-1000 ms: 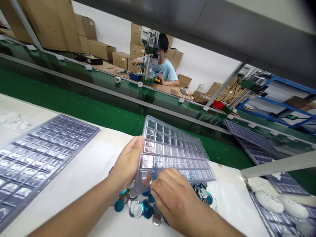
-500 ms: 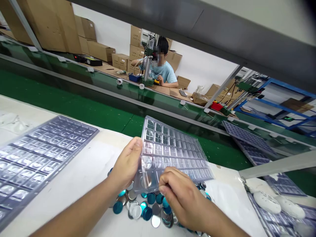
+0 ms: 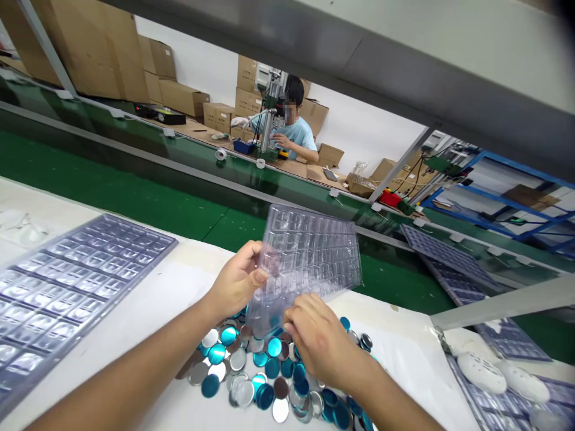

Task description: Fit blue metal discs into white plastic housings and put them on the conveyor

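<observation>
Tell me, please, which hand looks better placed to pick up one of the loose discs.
Probably the right hand: its curled fingers are close to the loose discs, while the left hand grips the clear compartmented tray by its edge.

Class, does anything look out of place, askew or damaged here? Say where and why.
Discs lie scattered and overlapping on the white tabletop, near the tilted clear tray in the left hand. Far right, stacked trays sit askew. No damage is evident.
</observation>
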Tool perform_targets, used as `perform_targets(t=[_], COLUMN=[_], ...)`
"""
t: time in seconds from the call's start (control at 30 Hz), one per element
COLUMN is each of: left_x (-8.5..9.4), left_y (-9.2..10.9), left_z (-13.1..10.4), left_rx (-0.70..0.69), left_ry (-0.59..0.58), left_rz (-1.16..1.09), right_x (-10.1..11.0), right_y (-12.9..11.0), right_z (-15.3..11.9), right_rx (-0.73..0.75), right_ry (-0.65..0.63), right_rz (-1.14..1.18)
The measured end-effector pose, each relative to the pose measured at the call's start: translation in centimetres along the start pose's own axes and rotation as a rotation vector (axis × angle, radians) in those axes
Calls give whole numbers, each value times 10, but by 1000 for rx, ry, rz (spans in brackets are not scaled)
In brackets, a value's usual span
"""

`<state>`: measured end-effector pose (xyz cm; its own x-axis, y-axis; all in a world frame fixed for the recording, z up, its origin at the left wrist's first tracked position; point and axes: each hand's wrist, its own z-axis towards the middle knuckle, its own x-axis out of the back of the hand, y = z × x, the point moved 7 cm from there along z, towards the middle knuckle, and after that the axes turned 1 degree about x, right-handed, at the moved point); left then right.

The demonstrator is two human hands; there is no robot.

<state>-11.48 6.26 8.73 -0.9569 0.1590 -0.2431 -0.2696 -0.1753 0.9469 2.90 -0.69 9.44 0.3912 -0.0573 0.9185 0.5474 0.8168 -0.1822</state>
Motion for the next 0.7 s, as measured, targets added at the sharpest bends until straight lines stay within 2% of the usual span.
perform_targets(t=[0.13, 0.2, 0.27, 0.33, 0.37, 0.43, 0.5, 0.6, 0.63, 0.7], left_x=[-2, 5, 16, 27, 32, 41, 48, 57, 60, 70], left_y=[0, 5, 12, 19, 22, 25, 25, 29, 33, 42], left_z=[-7, -13, -21, -28, -31, -36, -41, -49, -52, -61], left_rx=[83, 119, 152, 191, 212, 257, 299, 288, 262, 215], left_ry=[-1, 41, 90, 126, 140, 178, 227, 288, 296, 307], left_rz=[-42, -74, -107, -133, -146, -158, -149, -120, -110, -63], right_x=[-9, 5, 36, 65, 71, 67, 60, 57, 55, 45], right_y=[-2, 9, 40, 88, 112, 149, 167, 170, 168, 159], right_z=[2, -4, -23, -59, -76, -98, -109, -124, -126, -124], right_rx=[45, 15, -165, -516, -698, -940, -1040, -1147, -1151, -1091], right_ry=[47, 200, 507, 786, 840, 769, 666, 690, 699, 628], right_rz=[-41, -10, -16, 72, 181, 502, 736, 785, 781, 912])
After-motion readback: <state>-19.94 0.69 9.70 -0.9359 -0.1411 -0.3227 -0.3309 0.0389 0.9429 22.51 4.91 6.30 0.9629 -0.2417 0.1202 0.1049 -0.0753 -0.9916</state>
